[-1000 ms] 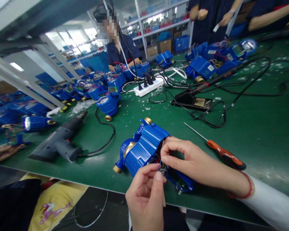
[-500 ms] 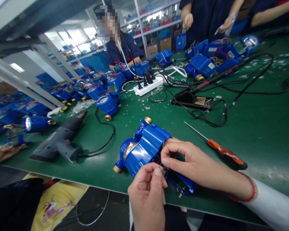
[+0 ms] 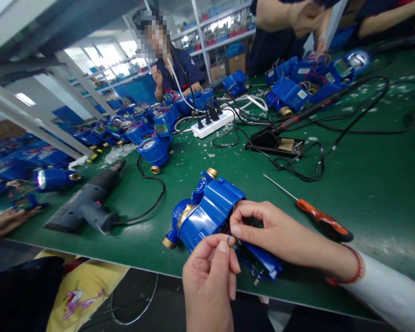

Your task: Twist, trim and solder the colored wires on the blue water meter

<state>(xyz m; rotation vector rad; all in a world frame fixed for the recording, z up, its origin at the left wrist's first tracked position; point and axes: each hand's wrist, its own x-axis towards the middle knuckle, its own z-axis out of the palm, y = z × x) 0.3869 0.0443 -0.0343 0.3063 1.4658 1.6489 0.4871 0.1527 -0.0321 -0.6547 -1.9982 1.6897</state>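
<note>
A blue water meter (image 3: 207,207) with brass pipe ends lies on its side near the front edge of the green table. Its opened blue cover (image 3: 268,263) rests to the right, with a spring and circuit parts showing. My left hand (image 3: 210,272) pinches a thin blue wire (image 3: 229,239) between thumb and forefinger. Just above and to the right, my right hand (image 3: 263,226) has its thumb and forefinger pressed together at the wires by the meter's opening; what exactly they grip is mostly hidden.
An orange and black screwdriver (image 3: 323,219) lies to the right. Behind are a soldering iron stand (image 3: 276,143) with looping cables and a white power strip (image 3: 214,123). A heat gun (image 3: 86,198) lies left. Co-workers sit and stand around, among several other blue meters (image 3: 154,150).
My hands stay at the wires with only slight finger shifts; more of the blue wire shows. Across the table, one co-worker raises a hand and another reaches over the meters.
</note>
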